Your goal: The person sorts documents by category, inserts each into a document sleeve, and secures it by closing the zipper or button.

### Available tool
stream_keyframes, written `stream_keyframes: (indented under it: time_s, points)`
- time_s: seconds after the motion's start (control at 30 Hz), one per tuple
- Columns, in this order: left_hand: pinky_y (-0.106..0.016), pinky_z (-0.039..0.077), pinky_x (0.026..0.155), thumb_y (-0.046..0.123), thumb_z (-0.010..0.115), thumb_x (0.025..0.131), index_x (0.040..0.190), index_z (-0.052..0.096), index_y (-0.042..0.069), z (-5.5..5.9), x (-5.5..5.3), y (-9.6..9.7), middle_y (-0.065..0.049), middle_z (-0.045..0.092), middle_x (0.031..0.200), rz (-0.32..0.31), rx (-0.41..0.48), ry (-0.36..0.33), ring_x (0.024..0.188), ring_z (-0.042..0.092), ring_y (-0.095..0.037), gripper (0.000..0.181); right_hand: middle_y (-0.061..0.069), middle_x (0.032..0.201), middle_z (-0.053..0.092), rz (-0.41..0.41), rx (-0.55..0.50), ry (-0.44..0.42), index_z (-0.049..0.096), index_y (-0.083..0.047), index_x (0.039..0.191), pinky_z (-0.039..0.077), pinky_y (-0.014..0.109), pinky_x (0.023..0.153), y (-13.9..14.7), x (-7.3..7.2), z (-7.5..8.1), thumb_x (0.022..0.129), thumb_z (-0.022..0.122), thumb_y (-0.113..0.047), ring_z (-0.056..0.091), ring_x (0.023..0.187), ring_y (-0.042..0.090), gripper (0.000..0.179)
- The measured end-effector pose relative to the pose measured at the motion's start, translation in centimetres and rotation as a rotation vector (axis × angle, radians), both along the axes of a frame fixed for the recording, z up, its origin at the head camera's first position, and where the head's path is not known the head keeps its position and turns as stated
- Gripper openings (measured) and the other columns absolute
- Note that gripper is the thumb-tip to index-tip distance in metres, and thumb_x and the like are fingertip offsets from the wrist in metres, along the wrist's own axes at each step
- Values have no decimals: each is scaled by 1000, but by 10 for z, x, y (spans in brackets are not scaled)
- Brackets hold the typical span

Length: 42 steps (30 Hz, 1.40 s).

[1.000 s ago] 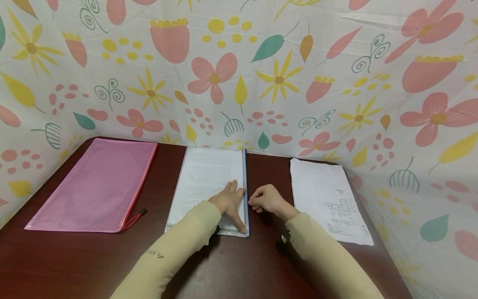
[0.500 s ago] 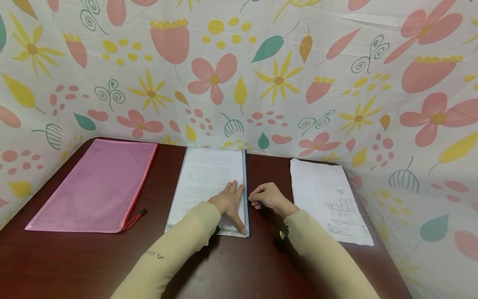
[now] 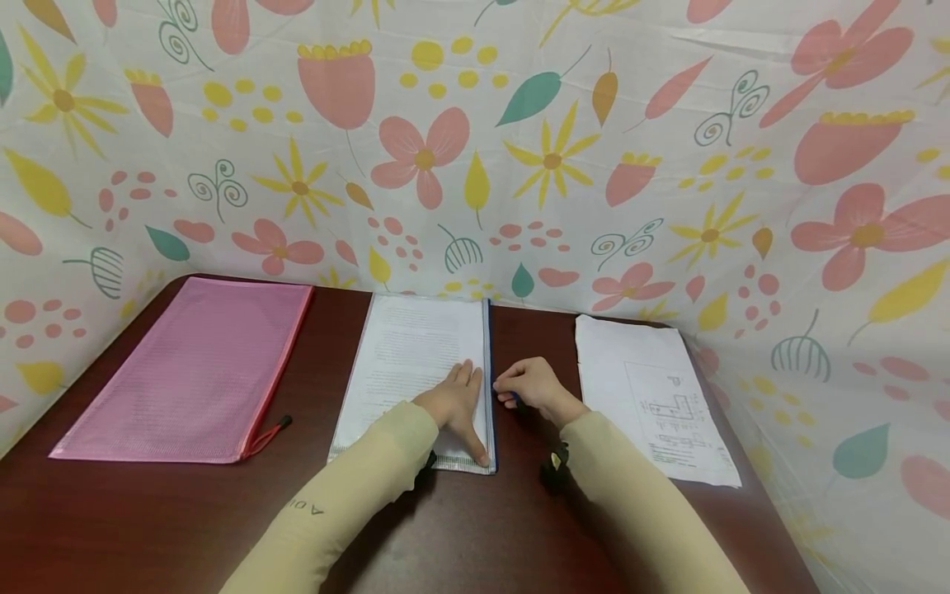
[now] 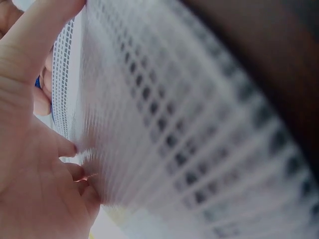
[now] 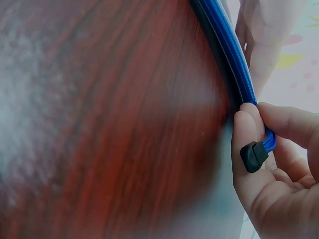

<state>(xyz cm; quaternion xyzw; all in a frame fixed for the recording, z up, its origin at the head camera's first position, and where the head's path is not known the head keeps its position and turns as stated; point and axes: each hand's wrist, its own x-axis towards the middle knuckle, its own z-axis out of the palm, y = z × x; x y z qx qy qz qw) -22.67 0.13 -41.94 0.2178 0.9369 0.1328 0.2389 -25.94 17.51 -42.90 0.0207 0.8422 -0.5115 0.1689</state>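
Observation:
A translucent mesh zip pouch [image 3: 416, 338] with printed sheets inside lies mid-table, its blue zipper [image 5: 227, 45] along the right edge. My left hand [image 3: 451, 406] rests on the pouch's lower right part, fingers and thumb spread. In the left wrist view that hand [image 4: 40, 159] lies against the ribbed mesh. Beside the zipper, my right hand [image 3: 536, 386] pinches the zipper pull between thumb and forefinger. A blue cord [image 5: 269, 141] with a black end [image 5: 254, 156] hangs out of this pinch in the right wrist view. The fingertips hide the slider.
To the left lies a pink mesh zip pouch [image 3: 200, 363] with a red cord pull [image 3: 269, 434]. On the right is a stack of white sheets [image 3: 623, 355] with a printed drawing. A flower-patterned curtain [image 3: 445, 165] stands behind the dark wooden table [image 3: 475, 528].
My right hand has slid slightly away from me along the zipper, still pinching the pull. The left hand stays in place on the pouch.

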Motion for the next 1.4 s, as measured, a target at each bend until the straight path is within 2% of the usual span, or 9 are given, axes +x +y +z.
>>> stream_keyframes:
  time_s: [0.7,1.4]
  points:
    - [-40,15,118,63,83,51,152,0,10,-1,4,3,-13,-10,159,1,14,0,147,-7,-28,142,14,76,69,-50,2,43,69,8,91,57,30,59,0,-4,2,84,67,-5,64,59,13,14]
    - [-37,16,118,64,82,53,153,2,10,-1,6,12,-12,-8,159,-14,-7,10,147,-6,-26,139,14,80,69,-132,-13,29,69,8,94,57,30,60,7,-14,-2,86,66,-6,64,61,13,16]
